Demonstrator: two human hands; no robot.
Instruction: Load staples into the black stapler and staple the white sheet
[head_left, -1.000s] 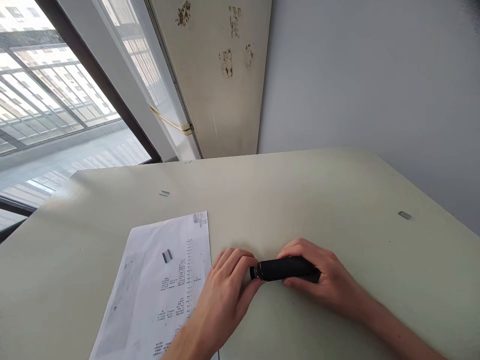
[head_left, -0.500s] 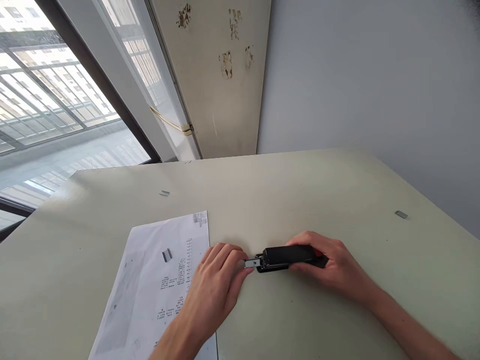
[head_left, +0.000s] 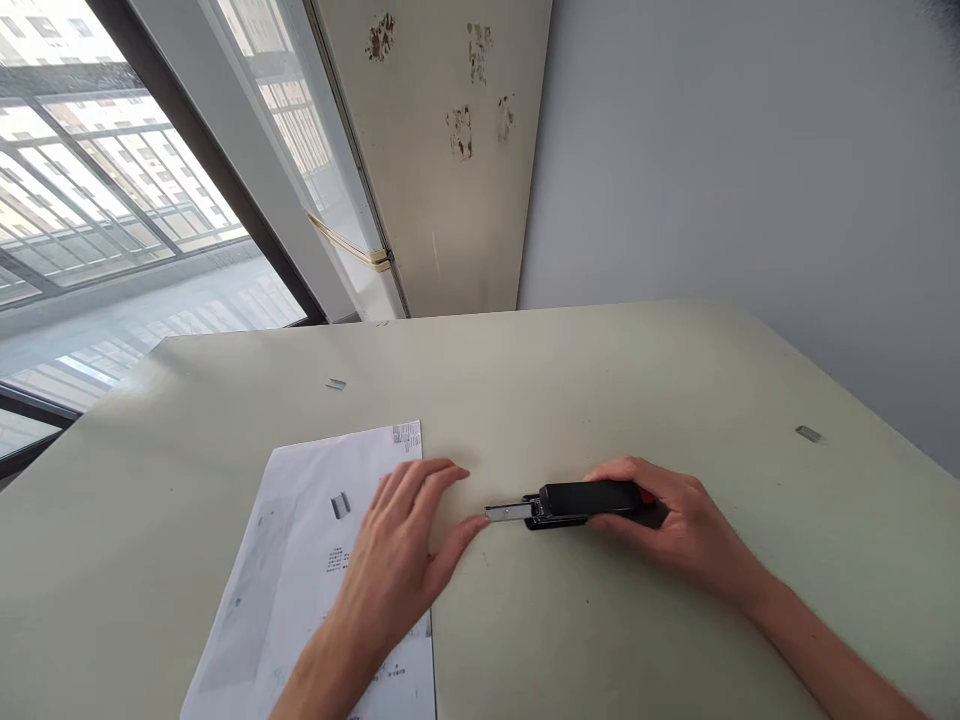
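A black stapler [head_left: 589,498] lies just right of the middle, gripped around its rear end by my right hand [head_left: 667,520]. Its metal staple tray [head_left: 508,512] sticks out of the front toward the left. My left hand [head_left: 401,540] has its thumb and fingers apart, with the thumb tip at or very near the tray's end; contact cannot be told. Under my left hand lies a printed sheet of paper [head_left: 255,560], and a short strip of staples [head_left: 340,505] rests on it.
More staple pieces [head_left: 336,384] lie toward the back left of the pale table [head_left: 525,400]. Another staple strip [head_left: 808,433] is near the right edge. Behind stand a grey wall [head_left: 735,150], a stained panel [head_left: 457,220] and a window [head_left: 112,180].
My left hand has let go of the tray's end and its fingers have spread, moving left. The tray now sticks out further from the stapler. My right hand keeps its hold.
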